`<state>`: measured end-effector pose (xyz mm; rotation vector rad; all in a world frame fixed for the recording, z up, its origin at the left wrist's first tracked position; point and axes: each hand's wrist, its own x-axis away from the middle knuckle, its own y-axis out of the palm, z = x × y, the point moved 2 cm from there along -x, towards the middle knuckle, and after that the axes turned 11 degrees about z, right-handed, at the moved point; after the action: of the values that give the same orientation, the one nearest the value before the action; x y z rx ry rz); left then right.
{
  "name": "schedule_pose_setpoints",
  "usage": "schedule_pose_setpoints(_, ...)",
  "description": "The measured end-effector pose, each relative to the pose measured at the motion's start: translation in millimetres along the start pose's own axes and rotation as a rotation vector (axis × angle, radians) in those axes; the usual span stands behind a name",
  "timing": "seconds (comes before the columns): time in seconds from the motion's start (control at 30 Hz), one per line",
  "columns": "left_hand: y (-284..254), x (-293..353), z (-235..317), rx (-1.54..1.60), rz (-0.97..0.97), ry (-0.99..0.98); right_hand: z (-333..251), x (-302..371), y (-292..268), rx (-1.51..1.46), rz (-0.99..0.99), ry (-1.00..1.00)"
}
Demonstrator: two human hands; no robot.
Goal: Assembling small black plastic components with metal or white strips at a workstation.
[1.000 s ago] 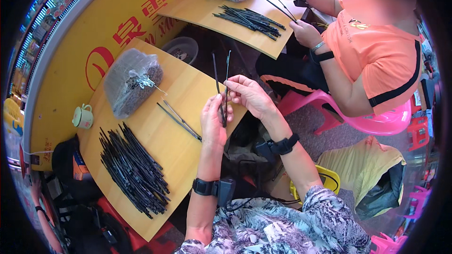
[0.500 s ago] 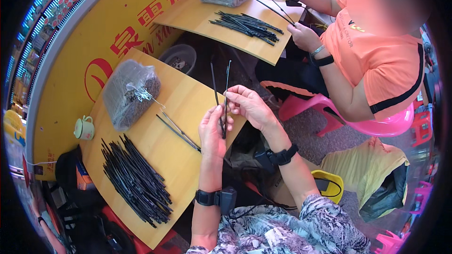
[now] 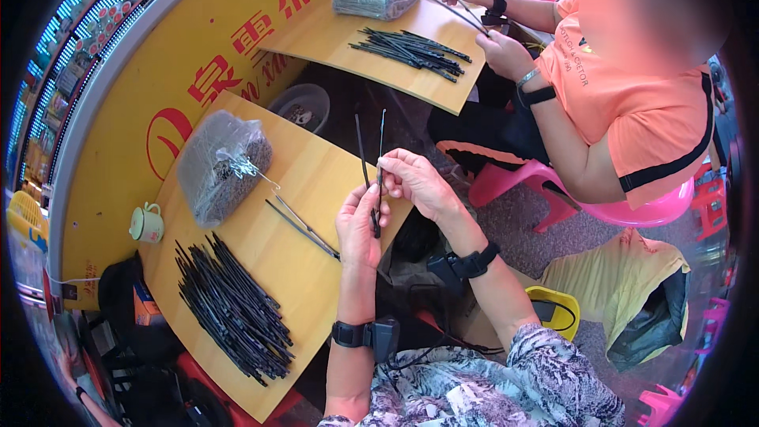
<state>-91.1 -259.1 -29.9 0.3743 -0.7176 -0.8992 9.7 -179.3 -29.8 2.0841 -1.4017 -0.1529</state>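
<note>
Two thin black sticks (image 3: 364, 150) rise from my hands above the right edge of the near table (image 3: 304, 160). My left hand (image 3: 360, 225) is closed around their lower part, with the lower ends showing just below the fingers. My right hand (image 3: 419, 183) pinches the right-hand stick between thumb and fingers, close above my left hand. That stick looks thinner and shinier towards its tip. A pair of loose dark strips (image 3: 302, 228) lies on the table beside my left hand. Farther left is a large pile of black sticks (image 3: 235, 308).
A clear plastic bag (image 3: 224, 166) of thin grey pieces and a pale green mug (image 3: 147, 223) stand on my table. Across from me a co-worker (image 3: 624, 111) holds similar sticks at another table (image 3: 443, 95). A bucket (image 3: 304, 107) stands between the tables; a yellow sack (image 3: 624, 285) lies right.
The view has shifted slightly. My hands keep nearly the same grip on the sticks. The co-worker's hands have moved a little.
</note>
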Motion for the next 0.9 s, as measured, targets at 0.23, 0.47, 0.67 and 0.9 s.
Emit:
schedule_pose_setpoints(0.23,-2.4,-2.0,1.2,-0.018,-0.019,-0.006,1.1,-1.1,-0.2,-0.006,-0.025,0.029)
schedule_pose_setpoints(0.47,-4.7,-3.4,0.6,-0.014,-0.04,-0.01,-0.9,2.4,1.4,-0.029,-0.017,0.044)
schedule_pose_setpoints(0.67,-5.4,-2.7,0.6,-0.037,-0.037,0.0,0.3,3.6,1.8,-0.039,-0.021,0.035)
schedule_pose_setpoints(0.9,0.4,-0.1,2.7,-0.004,-0.029,-0.019,-1.8,4.6,1.9,-0.07,-0.034,0.031)
